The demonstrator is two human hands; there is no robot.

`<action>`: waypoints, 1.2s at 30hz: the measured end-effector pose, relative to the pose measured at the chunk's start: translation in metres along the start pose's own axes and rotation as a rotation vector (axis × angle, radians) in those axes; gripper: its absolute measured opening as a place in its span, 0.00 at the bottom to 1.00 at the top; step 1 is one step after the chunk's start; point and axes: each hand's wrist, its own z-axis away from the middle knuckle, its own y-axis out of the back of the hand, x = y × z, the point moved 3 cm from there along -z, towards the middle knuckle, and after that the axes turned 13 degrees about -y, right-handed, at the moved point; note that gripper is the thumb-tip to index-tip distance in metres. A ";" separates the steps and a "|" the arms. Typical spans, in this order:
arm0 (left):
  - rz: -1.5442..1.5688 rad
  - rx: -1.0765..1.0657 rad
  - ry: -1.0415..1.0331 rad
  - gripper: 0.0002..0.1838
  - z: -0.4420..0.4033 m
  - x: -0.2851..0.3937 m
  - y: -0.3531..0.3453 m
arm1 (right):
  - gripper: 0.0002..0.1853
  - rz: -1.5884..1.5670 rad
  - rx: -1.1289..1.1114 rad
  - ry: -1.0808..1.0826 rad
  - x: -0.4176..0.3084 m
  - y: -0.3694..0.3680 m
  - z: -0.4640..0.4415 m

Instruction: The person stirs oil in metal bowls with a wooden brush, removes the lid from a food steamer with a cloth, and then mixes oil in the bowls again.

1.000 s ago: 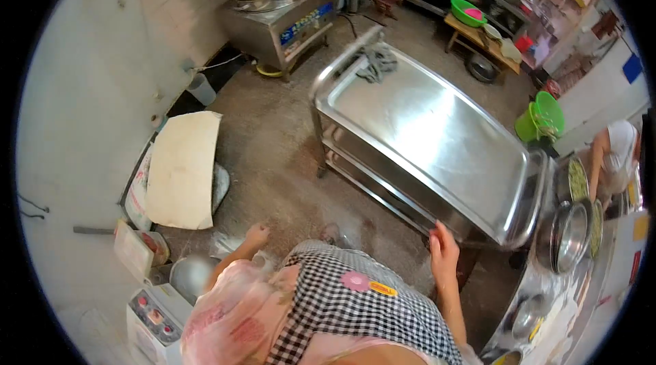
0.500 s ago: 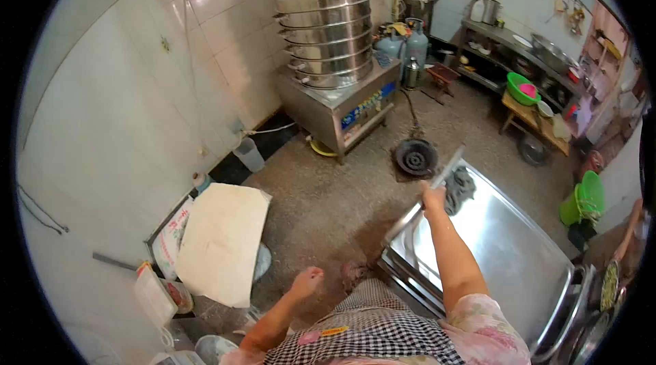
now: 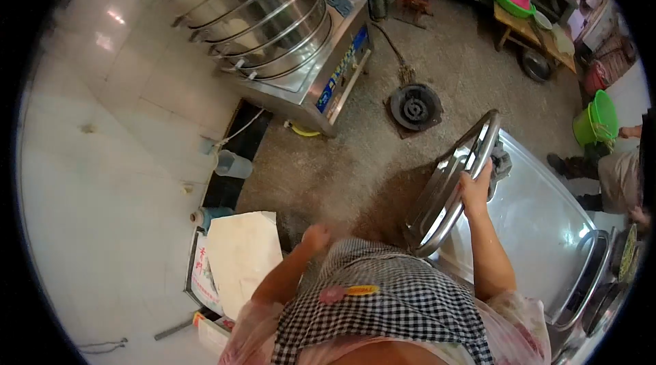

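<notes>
My right hand (image 3: 475,191) is wrapped around the curved metal handle (image 3: 486,141) of a stainless steel cart. The cart's flat shiny top (image 3: 526,235) extends to the right of that hand. Just beyond my fingers a crumpled grey cloth (image 3: 501,165) lies on the cart top. My left hand (image 3: 316,236) is low in front of the checked apron (image 3: 383,290), touching nothing that I can see. Its fingers look curled but are blurred.
A stacked steamer (image 3: 253,17) sits on a metal stove (image 3: 301,92). On the floor ahead is a round black burner (image 3: 415,107). A pale board (image 3: 242,256) leans at the left. Another person's legs (image 3: 620,177) show at the right, near a green bucket (image 3: 596,119).
My view has tilted down and moved closer to the steamer. The cart's handle end now appears turned, with my right hand still on it. Another person has come into view at the right.
</notes>
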 end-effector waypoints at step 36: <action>-1.249 -0.461 -0.162 0.28 -0.677 -0.039 0.361 | 0.32 0.949 0.773 -0.497 -0.030 -0.012 0.006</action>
